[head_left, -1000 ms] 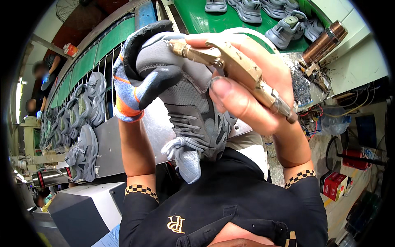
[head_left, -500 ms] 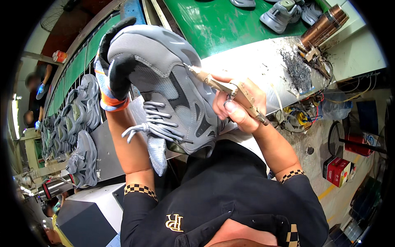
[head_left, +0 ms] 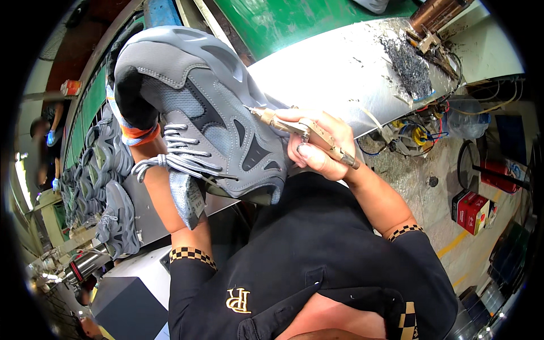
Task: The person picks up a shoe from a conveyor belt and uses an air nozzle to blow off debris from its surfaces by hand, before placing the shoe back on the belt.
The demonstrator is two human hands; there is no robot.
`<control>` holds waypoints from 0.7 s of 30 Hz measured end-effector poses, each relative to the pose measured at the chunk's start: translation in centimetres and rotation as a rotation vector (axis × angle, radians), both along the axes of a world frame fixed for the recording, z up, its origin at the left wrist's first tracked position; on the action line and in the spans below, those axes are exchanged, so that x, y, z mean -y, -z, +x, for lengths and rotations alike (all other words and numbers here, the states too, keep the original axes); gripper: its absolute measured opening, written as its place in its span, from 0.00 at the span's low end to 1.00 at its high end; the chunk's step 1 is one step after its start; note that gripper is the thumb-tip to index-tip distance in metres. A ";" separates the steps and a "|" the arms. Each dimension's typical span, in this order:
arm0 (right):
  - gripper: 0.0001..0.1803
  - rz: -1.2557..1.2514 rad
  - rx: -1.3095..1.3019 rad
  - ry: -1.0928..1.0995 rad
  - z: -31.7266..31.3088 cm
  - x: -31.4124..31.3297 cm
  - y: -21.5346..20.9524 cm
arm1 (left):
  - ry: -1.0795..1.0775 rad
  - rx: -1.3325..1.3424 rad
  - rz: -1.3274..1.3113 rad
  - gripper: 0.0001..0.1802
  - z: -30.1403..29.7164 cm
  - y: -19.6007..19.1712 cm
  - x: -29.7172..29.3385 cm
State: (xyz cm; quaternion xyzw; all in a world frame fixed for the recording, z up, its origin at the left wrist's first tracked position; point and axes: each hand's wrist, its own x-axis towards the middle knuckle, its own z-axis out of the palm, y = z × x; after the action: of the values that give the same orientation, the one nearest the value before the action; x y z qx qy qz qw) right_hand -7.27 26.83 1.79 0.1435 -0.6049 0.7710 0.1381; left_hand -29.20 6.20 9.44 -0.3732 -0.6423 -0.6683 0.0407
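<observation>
A grey lace-up sneaker (head_left: 218, 107) is held up in front of me, toe pointing away and side panels facing up. My left hand (head_left: 131, 93), in a black-coated glove with an orange and blue cuff, is closed round its toe; some fingers are hidden behind it. My bare right hand (head_left: 326, 144) grips a brass-coloured metal nozzle gun (head_left: 317, 139) with a lever on its body. Its fine tip is at the seam between the upper and the sole, on the sneaker's right side. Whether the tip touches, I cannot tell.
Several grey sneakers (head_left: 116, 218) stand in rows at the left. Ahead lie a white bench (head_left: 334, 62) with dark residue and a green surface (head_left: 294, 22). A copper-coloured cylinder (head_left: 436, 14) is at far right, above cables. A red box (head_left: 470, 212) sits on the floor. Other people are at far left.
The sneaker has moved left and turned slightly in my left hand. The nozzle gun has shifted left and a little nearer to me, its tip farther back along the sole seam.
</observation>
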 end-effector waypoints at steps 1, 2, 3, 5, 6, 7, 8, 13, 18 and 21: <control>0.26 -0.012 0.014 -0.001 0.3 0.1 0.2 | -0.001 0.006 0.000 0.29 0.1 0.0 0.0; 0.26 -0.022 0.028 -0.006 0.7 0.1 0.4 | 0.001 0.015 0.001 0.29 0.2 0.0 0.0; 0.26 -0.035 0.042 -0.006 1.1 0.1 0.6 | 0.003 0.022 0.006 0.29 0.2 0.1 0.0; 0.26 -0.061 0.077 -0.001 1.7 0.2 1.3 | 0.005 0.038 0.014 0.28 0.3 0.6 -0.2; 0.26 -0.079 0.097 0.002 2.0 0.2 1.6 | 0.009 0.058 0.024 0.28 0.2 0.7 -0.3; 0.26 -0.103 0.110 -0.005 2.2 0.3 1.8 | 0.000 0.075 0.034 0.27 0.4 0.6 -0.3; 0.26 -0.133 0.130 -0.013 2.6 0.4 1.9 | -0.002 0.093 0.048 0.27 0.6 0.6 -0.4; 0.26 -0.252 0.188 -0.020 4.4 1.1 2.8 | 0.092 0.048 0.020 0.26 1.1 0.9 -0.7; 0.27 -0.311 0.222 -0.059 5.0 1.1 3.5 | -0.031 0.149 0.043 0.26 1.5 2.7 2.3; 0.27 -0.341 0.227 -0.022 5.0 1.1 4.8 | -0.101 0.283 0.064 0.26 1.8 5.7 4.0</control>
State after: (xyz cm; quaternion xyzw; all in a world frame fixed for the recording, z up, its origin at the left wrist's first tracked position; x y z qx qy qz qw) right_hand -2.22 25.74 -2.98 0.0370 -0.4757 0.8749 0.0828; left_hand -27.44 2.23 3.76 -0.2412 -0.6379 -0.7313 -0.0048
